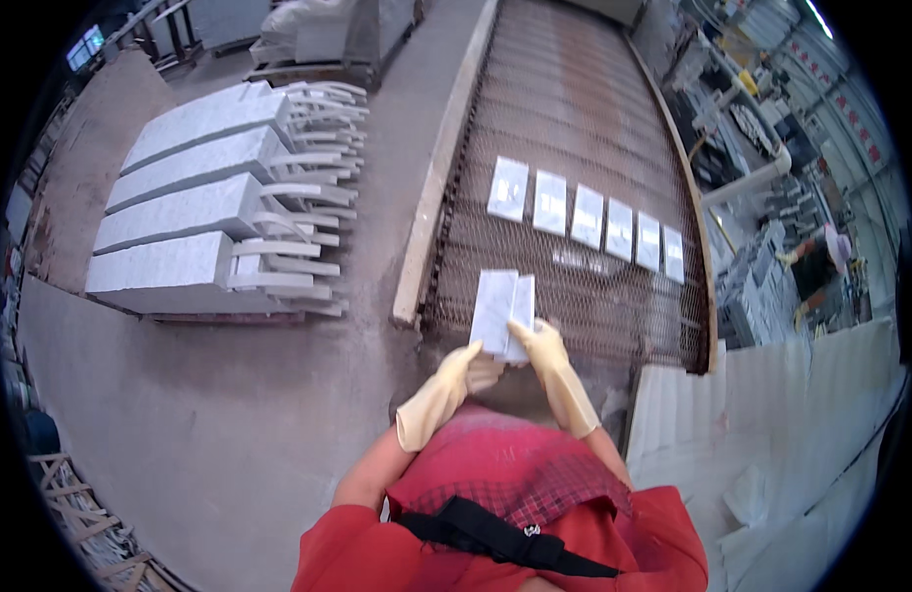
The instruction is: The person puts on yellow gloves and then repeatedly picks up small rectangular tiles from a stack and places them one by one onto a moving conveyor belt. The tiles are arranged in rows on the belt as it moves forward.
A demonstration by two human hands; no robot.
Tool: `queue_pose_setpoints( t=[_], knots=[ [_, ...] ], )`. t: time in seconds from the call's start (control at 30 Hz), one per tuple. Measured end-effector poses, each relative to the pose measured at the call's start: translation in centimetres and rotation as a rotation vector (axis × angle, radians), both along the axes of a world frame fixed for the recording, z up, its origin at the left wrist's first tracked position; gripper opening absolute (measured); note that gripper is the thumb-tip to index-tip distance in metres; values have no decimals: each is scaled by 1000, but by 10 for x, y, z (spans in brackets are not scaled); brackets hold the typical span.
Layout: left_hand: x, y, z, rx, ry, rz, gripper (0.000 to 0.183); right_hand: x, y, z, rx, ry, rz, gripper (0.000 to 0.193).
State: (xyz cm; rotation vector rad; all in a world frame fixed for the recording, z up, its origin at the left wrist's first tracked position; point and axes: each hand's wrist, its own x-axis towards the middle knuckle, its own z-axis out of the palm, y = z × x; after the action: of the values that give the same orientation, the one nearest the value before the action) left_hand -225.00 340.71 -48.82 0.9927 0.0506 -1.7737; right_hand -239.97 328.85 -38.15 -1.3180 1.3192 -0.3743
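Two white stone tiles point(493, 308), one partly overlapping the other, are held up in front of me at the near end of a mesh conveyor point(535, 128). My left hand point(460, 379), in a pale yellow rubber glove, grips their lower left edge with the thumb on top. On the lower right, my right hand point(543, 347), gloved alike, is closed on the second tile, thumb over its face. Beyond them, several similar tiles point(550, 202) lie in a slanting row across the mesh, apart from one another.
Left of the conveyor, long stacks of white stone slabs point(170, 212) stand on a pallet, thin strips jutting toward the conveyor. The conveyor's raised side rail point(446, 163) lies between. White sheeting point(762, 434) is at the near right; another person point(821, 266) works at the far right.
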Motion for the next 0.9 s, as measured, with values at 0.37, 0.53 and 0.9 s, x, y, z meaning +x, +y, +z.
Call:
queue_pose_setpoints(
  t=[0.37,0.53,0.9],
  knots=[
    [-11,-17,6,21,-64,120,49,-33,-19,-3,-38,90,-117,46],
    [-8,-21,2,54,-139,143,47,-37,-35,-21,-19,-28,-122,45],
    [-4,-27,7,15,-141,136,58,-43,-42,-22,98,-197,-224,40]
  ],
)
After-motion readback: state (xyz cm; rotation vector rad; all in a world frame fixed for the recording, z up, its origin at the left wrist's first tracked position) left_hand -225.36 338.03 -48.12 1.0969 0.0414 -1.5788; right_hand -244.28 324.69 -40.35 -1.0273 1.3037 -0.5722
